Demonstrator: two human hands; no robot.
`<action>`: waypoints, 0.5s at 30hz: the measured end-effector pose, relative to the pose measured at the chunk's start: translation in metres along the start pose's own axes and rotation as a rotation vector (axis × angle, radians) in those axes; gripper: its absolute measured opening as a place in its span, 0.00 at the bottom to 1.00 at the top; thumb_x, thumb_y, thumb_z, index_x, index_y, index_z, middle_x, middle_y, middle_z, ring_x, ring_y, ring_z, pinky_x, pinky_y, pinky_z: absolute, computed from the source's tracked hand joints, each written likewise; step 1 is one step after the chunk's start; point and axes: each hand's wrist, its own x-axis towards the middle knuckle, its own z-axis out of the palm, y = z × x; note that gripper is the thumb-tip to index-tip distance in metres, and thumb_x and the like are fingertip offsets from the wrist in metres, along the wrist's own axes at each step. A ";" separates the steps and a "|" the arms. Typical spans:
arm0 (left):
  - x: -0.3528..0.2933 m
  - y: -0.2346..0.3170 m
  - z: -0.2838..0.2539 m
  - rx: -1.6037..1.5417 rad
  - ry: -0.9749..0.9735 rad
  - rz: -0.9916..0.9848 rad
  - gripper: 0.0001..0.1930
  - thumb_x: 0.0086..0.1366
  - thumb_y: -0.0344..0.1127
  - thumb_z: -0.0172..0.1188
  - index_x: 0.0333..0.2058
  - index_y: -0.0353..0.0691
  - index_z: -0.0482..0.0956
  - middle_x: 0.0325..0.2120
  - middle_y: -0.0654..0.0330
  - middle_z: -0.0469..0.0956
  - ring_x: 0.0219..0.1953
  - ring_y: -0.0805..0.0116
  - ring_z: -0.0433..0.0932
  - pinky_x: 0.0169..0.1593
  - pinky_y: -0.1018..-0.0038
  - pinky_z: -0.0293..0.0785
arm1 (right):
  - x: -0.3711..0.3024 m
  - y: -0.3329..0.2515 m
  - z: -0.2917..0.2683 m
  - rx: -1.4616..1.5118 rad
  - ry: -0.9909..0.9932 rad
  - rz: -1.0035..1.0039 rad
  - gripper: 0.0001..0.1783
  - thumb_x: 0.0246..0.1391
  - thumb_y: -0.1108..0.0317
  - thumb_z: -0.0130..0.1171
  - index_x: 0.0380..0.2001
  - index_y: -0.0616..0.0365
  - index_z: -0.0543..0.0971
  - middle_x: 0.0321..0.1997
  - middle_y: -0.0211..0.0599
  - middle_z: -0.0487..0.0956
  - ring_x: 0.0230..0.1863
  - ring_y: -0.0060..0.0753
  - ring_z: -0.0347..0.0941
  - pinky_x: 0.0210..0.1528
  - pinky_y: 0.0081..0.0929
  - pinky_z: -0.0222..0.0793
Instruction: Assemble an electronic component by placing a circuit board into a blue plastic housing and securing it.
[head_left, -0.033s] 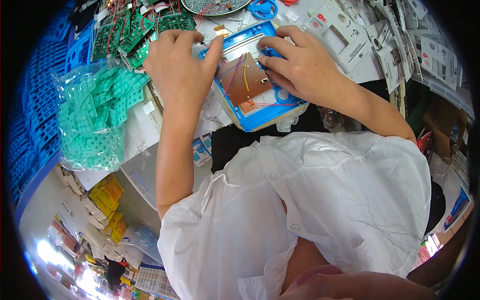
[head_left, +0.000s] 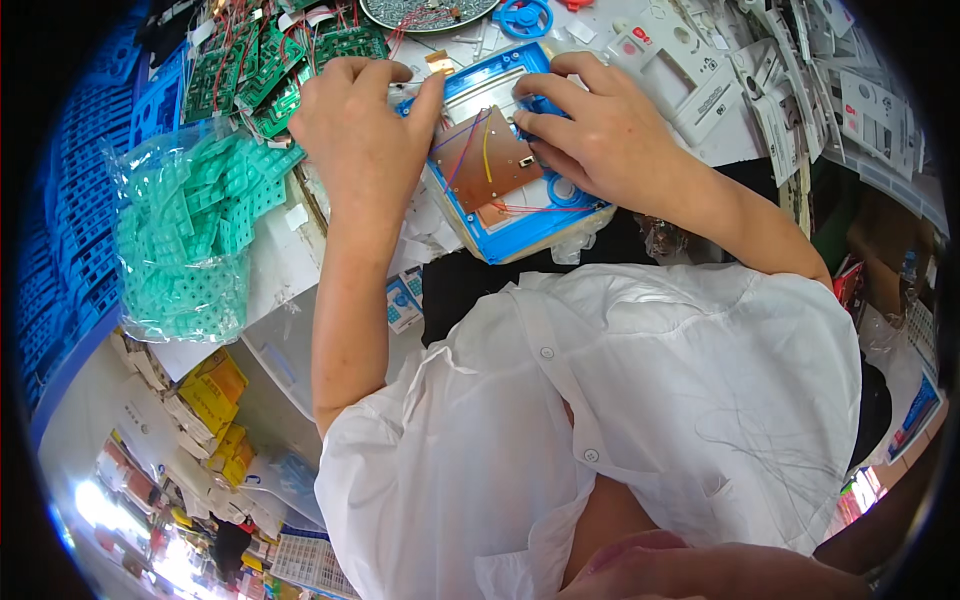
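Observation:
A blue plastic case (head_left: 498,243) lies open and tilted on the worktable, with a pale rim. Inside it rests a brown circuit board (head_left: 480,178) with yellow, red and purple wires, and a blue ring-shaped part (head_left: 563,190) sits near its right side. My left hand (head_left: 362,130) is at the case's upper left corner, fingers curled and thumb beside the edge; what its fingertips pinch is too small to make out. My right hand (head_left: 606,128) bends over the case's right side, its fingertips closed on the blue part there, beside the board.
Green circuit boards with wires (head_left: 265,75) are heaped at the far left. A clear bag of turquoise keypads (head_left: 190,240) lies at the left. A round metal tray (head_left: 425,14) and a blue ring (head_left: 524,18) stand behind. White printed panels (head_left: 680,75) are piled at the right.
The brown board and its wires have shifted slightly to the left within the case. Both hands stay almost in place.

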 end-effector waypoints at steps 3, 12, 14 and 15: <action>-0.001 0.005 0.009 -0.136 0.000 -0.004 0.05 0.56 0.37 0.70 0.31 0.47 0.86 0.33 0.62 0.83 0.39 0.60 0.78 0.46 0.61 0.67 | -0.004 -0.001 0.003 0.032 0.028 0.016 0.11 0.48 0.65 0.70 0.37 0.53 0.86 0.51 0.31 0.79 0.58 0.41 0.70 0.48 0.35 0.73; 0.001 0.028 0.005 -0.428 -0.311 0.120 0.03 0.59 0.35 0.66 0.31 0.45 0.83 0.27 0.67 0.82 0.36 0.65 0.78 0.49 0.61 0.63 | -0.015 -0.003 0.005 0.107 0.041 0.092 0.21 0.49 0.68 0.69 0.49 0.51 0.83 0.55 0.37 0.78 0.57 0.51 0.69 0.55 0.40 0.74; 0.006 0.029 0.005 -0.443 -0.346 0.129 0.03 0.60 0.34 0.65 0.31 0.44 0.83 0.25 0.66 0.81 0.33 0.64 0.78 0.49 0.61 0.63 | -0.017 -0.003 0.005 0.122 0.024 0.114 0.22 0.50 0.68 0.69 0.50 0.51 0.83 0.56 0.37 0.78 0.58 0.53 0.69 0.57 0.41 0.74; 0.009 0.030 0.005 -0.450 -0.364 0.133 0.03 0.60 0.34 0.64 0.31 0.43 0.83 0.24 0.65 0.81 0.31 0.63 0.78 0.49 0.60 0.63 | -0.017 -0.003 0.006 0.119 0.023 0.119 0.22 0.50 0.68 0.69 0.50 0.51 0.83 0.57 0.38 0.77 0.58 0.53 0.68 0.57 0.41 0.73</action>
